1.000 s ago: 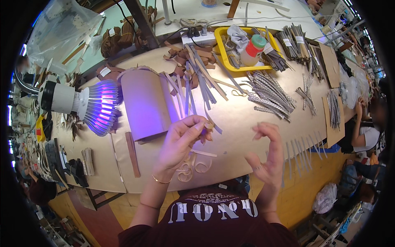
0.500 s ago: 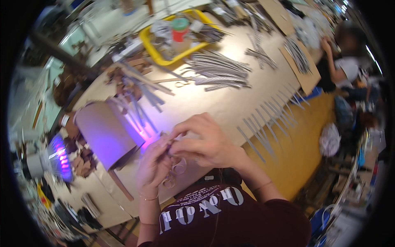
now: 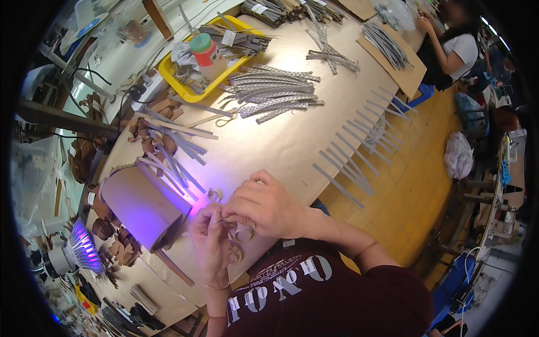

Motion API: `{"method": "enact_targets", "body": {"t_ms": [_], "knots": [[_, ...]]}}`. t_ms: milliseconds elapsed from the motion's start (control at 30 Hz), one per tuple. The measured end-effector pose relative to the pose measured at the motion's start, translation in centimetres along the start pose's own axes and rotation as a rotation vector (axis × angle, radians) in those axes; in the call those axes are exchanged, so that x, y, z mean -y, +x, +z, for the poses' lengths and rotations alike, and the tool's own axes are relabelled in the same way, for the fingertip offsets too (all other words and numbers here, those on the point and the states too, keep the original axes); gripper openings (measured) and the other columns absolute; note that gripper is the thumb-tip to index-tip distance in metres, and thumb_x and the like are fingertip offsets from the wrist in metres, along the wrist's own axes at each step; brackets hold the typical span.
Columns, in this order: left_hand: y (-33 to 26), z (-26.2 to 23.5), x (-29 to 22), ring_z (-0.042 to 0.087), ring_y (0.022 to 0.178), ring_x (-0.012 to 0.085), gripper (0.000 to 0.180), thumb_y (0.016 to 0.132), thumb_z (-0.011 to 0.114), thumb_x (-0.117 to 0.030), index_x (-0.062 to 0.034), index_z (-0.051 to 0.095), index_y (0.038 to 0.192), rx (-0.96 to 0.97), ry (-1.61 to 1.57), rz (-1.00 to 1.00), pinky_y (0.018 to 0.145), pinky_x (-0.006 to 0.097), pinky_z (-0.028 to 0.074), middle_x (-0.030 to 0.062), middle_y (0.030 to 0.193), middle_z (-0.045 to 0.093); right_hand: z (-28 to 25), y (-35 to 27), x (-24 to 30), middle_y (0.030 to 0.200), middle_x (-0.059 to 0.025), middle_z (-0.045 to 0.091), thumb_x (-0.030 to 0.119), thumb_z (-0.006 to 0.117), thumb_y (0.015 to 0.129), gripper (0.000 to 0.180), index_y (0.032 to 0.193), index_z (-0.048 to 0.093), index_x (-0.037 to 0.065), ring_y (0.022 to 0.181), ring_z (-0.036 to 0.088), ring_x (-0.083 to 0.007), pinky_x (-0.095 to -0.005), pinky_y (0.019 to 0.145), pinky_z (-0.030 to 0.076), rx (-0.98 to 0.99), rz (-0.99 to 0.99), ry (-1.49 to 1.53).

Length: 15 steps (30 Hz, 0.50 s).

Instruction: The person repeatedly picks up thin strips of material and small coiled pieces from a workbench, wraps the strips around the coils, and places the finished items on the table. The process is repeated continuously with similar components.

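- Your left hand (image 3: 210, 247) and right hand (image 3: 268, 206) meet at the near edge of the table (image 3: 292, 140), fingertips drawn together around a small tan looped strip (image 3: 225, 222).
- Your left hand's fingers are curled in, thumb and forefinger pinching the strip from the left.
- Your right hand arches over it with the fingers bunched and pressed on the same piece; how much of the strip sits under it is hidden.
- More curled strips (image 3: 240, 237) lie on the table just below your hands, and one small curl (image 3: 214, 194) sits just above them.
- A wide cardboard tube (image 3: 143, 208) lies on its side just left of your hands, lit violet by a lamp (image 3: 76, 255) at the table's near-left corner.
- Long flat strips in brown and grey (image 3: 168, 149) are heaped along the left edge beyond the tube.
- A bundle of braided grey strips (image 3: 275, 92) lies in the middle of the table, well apart from your hands.
- A yellow tray (image 3: 168, 70) with a green-capped red bottle (image 3: 206, 50) sits toward the far-left corner.
- Thin grey strips (image 3: 353, 157) are laid side by side along the right edge.
- Another person in a white top (image 3: 455, 48) works at the far-right corner.
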<state>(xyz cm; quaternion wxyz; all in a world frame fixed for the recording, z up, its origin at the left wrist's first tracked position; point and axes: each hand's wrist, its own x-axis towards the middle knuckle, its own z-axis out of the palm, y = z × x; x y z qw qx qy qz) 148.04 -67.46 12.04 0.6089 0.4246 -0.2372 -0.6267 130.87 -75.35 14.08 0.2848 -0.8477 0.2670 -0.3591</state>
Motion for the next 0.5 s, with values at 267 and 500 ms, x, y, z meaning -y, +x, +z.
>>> {"method": "enact_targets", "body": {"t_ms": [267, 500], "knots": [[-1.9, 1.5, 1.9, 0.061, 0.093, 0.0157, 0.018, 0.097, 0.062, -0.015, 0.0005, 0.063, 0.105, -0.030, 0.018, 0.067, 0.078, 0.028, 0.050, 0.0085, 0.108, 0.062, 0.0, -2.6, -0.1, 0.086, 0.0004, 0.064, 0.013, 0.070, 0.086, 0.011, 0.095, 0.066, 0.010, 0.083, 0.062, -0.0170, -0.0335, 0.082, 0.041, -0.044, 0.075, 0.122], [-2.8, 1.9, 3.6, 0.060, 0.088, 0.0157, 0.019, 0.098, 0.060, -0.014, -0.0009, 0.067, 0.110, -0.043, 0.145, 0.150, 0.080, 0.032, 0.053, 0.0110, 0.113, 0.059, -0.1, -4.9, -0.6, 0.089, -0.0019, 0.065, 0.015, 0.069, 0.089, 0.014, 0.101, 0.065, 0.010, 0.086, 0.063, -0.0204, -0.0344, 0.087, 0.043, 0.018, 0.172, 0.205]]}}
